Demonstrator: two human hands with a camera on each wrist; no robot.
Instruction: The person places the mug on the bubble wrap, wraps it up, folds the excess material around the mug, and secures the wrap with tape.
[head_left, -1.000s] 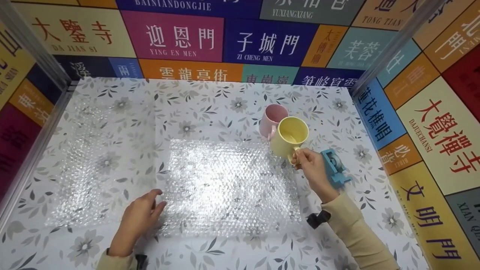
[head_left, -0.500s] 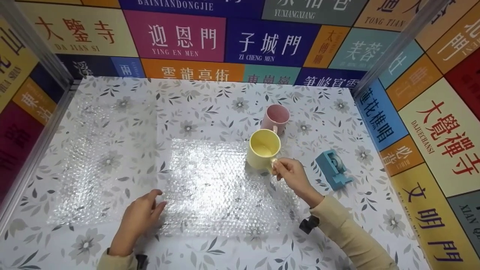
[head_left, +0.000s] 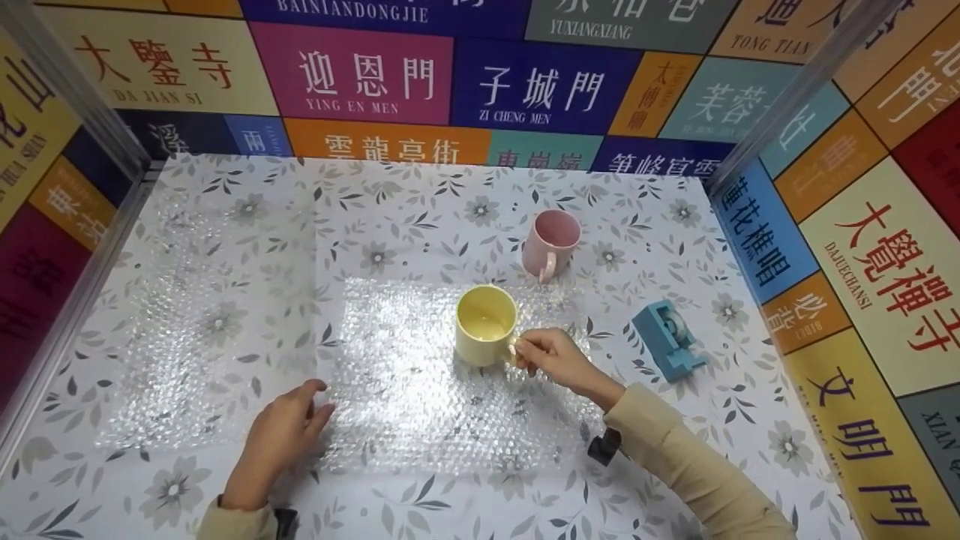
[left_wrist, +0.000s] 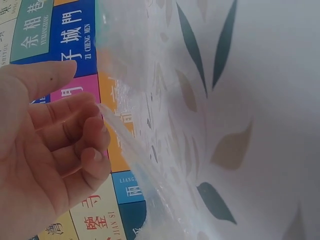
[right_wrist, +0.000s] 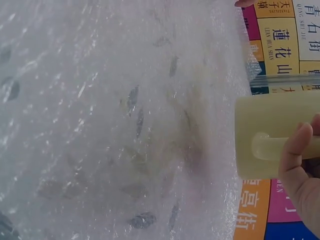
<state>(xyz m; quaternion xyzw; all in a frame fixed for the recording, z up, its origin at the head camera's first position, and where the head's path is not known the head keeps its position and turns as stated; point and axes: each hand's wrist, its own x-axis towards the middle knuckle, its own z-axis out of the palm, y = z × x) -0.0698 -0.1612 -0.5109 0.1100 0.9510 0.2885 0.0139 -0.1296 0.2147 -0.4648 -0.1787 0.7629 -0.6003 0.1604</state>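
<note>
My right hand [head_left: 553, 360] grips the handle of a yellow mug [head_left: 480, 341], fingers curled through it. The mug is upright over the middle of the bubble wrap sheet [head_left: 405, 427]. In the right wrist view, the mug's base is close to the bubble wrap [right_wrist: 125, 165]; whether they touch I cannot tell. At the sheet's left edge is my left hand [head_left: 281, 431]. The left wrist view shows this hand [left_wrist: 55, 145] with loosely bent fingers, holding nothing, and an edge of plastic film [left_wrist: 130, 145] by the fingertips. A pink mug [head_left: 551, 244] stands behind the yellow one.
To the right sits a teal tape dispenser [head_left: 666, 341] with a roll of tape. Another bubble wrap sheet [head_left: 172, 337] lies at the left of the flower-patterned table [head_left: 420, 195]. Panels with coloured lettering [head_left: 352, 71] wall the back and sides.
My right hand has carried the yellow mug left and toward me, from beside the pink mug to over the bubble wrap. The left hand has stayed in place.
</note>
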